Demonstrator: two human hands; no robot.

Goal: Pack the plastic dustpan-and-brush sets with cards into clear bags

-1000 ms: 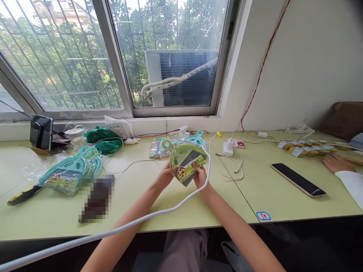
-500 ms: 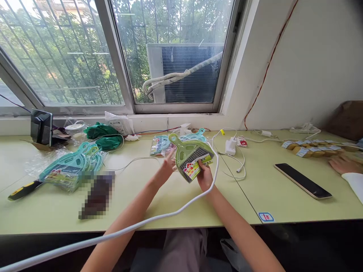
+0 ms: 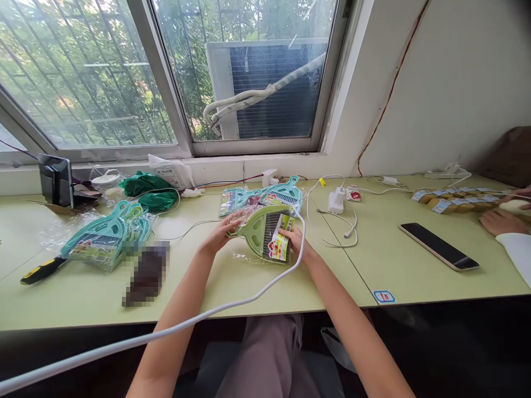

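Note:
A green dustpan [image 3: 255, 232] with a grey-bristled brush and a printed label lies across both hands above the table. My left hand [image 3: 220, 233] is closed round its handle end, where clear plastic film also shows. My right hand [image 3: 295, 237] grips the label side of the set, thumb on the label. Just behind are blue dustpan sets [image 3: 282, 193] in clear wrapping. More wrapped blue sets [image 3: 108, 235] are piled at the left.
A white cable [image 3: 253, 298] crosses in front of my arms. Phone [image 3: 438, 246], chargers [image 3: 336, 202] and a row of yellow items [image 3: 456, 202] lie at the right, near another person's hand [image 3: 504, 222]. A black-yellow handle [image 3: 43, 271] and green bag [image 3: 151, 190] are at the left.
The green dustpan has turned so its handle points left, and it has come lower. My left hand has moved left onto the handle end. The view has tilted slightly down.

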